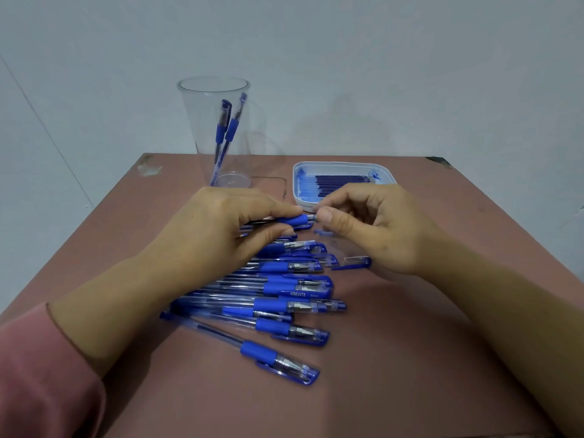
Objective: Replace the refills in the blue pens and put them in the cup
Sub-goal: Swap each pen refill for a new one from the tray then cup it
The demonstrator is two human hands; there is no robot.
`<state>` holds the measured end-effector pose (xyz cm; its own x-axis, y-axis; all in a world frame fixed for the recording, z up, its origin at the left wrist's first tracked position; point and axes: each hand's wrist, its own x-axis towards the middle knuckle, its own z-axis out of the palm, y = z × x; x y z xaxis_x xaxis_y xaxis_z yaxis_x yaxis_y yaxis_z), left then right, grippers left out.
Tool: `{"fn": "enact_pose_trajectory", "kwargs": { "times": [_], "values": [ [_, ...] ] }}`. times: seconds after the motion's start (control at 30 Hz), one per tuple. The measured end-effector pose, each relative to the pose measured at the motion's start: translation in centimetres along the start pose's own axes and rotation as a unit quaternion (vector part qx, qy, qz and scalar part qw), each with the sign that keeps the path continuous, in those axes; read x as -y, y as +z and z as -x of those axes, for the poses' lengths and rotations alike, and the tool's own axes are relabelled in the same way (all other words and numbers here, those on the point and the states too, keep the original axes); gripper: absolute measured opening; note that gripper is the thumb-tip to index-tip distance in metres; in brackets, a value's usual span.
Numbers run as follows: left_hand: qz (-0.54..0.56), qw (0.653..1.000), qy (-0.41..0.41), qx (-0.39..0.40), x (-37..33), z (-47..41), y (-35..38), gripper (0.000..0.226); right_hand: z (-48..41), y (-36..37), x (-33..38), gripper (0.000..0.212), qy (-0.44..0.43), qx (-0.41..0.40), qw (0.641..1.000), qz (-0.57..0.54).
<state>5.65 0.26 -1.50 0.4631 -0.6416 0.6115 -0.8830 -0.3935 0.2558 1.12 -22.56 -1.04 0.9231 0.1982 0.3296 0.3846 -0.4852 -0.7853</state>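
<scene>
The clear cup at back left holds two leaning pens, the left hand curls round a blue pen lying left to right over the pile of pens marked KREAT, its right-pointing tip end pinched by the right hand before the refill tray.

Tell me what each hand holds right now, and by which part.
The left hand grips a blue pen by its barrel, just behind the rubber grip. The right hand pinches the same pen's tip end with its fingers.
</scene>
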Motion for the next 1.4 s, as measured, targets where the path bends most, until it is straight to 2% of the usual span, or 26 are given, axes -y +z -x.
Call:
{"fn": "enact_pose_trajectory", "kwargs": {
  "times": [0.1,0.3,0.47,0.67,0.73,0.83,1.0,1.2,1.27,1.4],
  "values": [
    [0.001,1.000,-0.001,0.005,0.1,0.1,0.0,0.029,-0.1,0.2,-0.1,0.004,-0.016,0.002,1.000,0.009],
    [0.005,1.000,-0.005,0.004,0.2,0.1,0.1,0.029,0.1,0.0,0.1,0.025,-0.004,0.005,1.000,-0.022],
    [-0.001,1.000,-0.009,0.010,0.2,0.1,0.1,0.029,-0.1,0.4,-0.2,0.004,-0.018,0.001,1.000,-0.002],
    [0.004,1.000,-0.018,0.008,0.1,0.0,0.0,0.029,-0.2,0.0,-0.2,0.020,-0.053,-0.003,0.998,0.027],
    [0.003,1.000,-0.016,0.006,0.2,0.1,0.0,0.029,-0.1,0.1,-0.1,0.017,-0.037,0.002,0.999,0.010],
    [0.003,1.000,-0.011,-0.001,0.1,0.1,0.1,0.029,-0.1,0.2,0.0,0.026,0.003,0.001,1.000,-0.021],
    [-0.004,1.000,-0.023,0.003,0.3,0.1,0.1,0.026,-0.4,0.4,-0.2,0.006,-0.005,-0.004,1.000,0.001],
    [-0.016,0.998,-0.054,0.006,0.5,0.1,0.2,0.024,-0.5,0.2,-0.5,0.023,-0.030,-0.032,0.999,0.008],
    [-0.024,0.998,-0.064,0.004,0.6,0.2,0.1,0.024,-0.6,-0.1,-0.6,0.024,-0.019,-0.039,0.999,0.030],
    [-0.047,0.996,-0.078,0.003,1.1,0.2,0.0,0.024,-1.0,-0.9,-1.4,0.028,0.001,-0.002,0.983,0.182]
  ]
}}
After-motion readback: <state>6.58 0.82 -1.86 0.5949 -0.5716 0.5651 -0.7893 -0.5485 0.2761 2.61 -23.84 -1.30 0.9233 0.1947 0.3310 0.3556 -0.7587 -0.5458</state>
